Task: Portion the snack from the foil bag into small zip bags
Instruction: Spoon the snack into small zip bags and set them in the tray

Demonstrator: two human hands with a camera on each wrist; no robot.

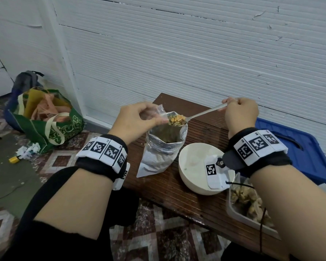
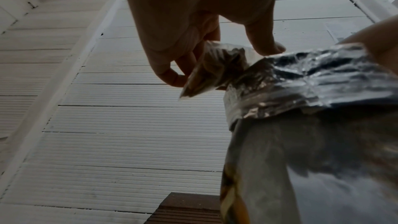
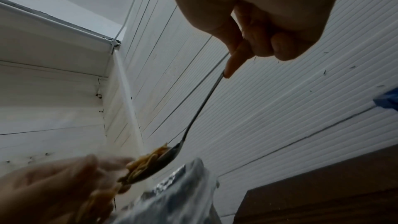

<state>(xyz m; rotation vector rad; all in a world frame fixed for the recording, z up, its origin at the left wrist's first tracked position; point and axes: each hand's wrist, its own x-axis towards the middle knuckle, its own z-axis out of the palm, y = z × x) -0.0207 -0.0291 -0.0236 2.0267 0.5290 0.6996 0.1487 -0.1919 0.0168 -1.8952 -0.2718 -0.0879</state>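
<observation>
An open silver foil bag stands on the dark wooden table. Just above its mouth my left hand pinches a small clear zip bag open, with some snack inside it. My right hand grips the handle of a metal spoon. The spoon's bowl, heaped with yellow-brown snack pieces, is at the zip bag's mouth, over the foil bag.
An empty cream bowl sits right of the foil bag. A clear tub with filled bags is at the table's near right. A blue lid lies beyond. A green tote sits on the floor, left; the white wall is close behind.
</observation>
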